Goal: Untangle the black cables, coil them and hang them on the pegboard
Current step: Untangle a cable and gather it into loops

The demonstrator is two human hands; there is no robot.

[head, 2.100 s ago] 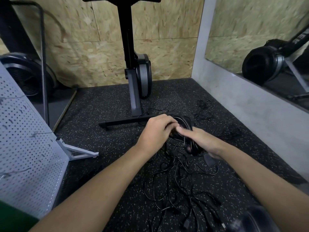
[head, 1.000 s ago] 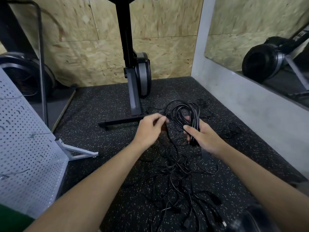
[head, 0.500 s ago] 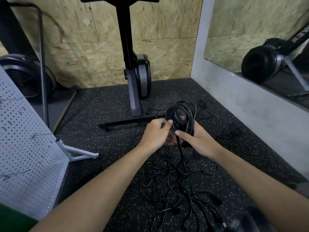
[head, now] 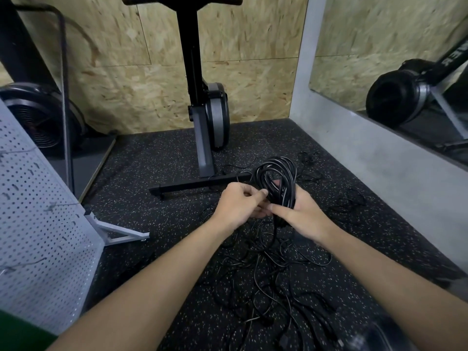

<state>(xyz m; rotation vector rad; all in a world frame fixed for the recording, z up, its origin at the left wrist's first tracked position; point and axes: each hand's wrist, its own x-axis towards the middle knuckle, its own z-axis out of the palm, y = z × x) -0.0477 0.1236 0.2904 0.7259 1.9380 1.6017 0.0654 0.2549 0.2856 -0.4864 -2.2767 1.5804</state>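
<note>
The coil [head: 277, 173] of black cable stood upright in front of the person, above the floor, its loops arching up out of the right hand [head: 305, 216]. That hand's grip was closed round the lower part of the coil, thumb laid across the front of the strands and fingers wrapped behind. The left hand [head: 240, 206] was right beside it, touching. Its grip was also closed, fingers curled and the thumb tip pinching at the coil's left edge. Just which strand it held could not be made out.

A strand ran down from the coil into the loose tangle of cables [head: 266, 279] spread over the speckled black floor [head: 152, 160] under both forearms. Two smaller cable bundles lay apart from it, one [head: 348, 201] to the right of the hands and one [head: 307, 156] farther back near the grey wall.

The base bar of an exercise machine [head: 202, 110] lay just behind the hands. The white pegboard [head: 38, 224] leaned on its stand at the left edge, well apart from the coil. A mirror [head: 379, 34] filled the upper right.
</note>
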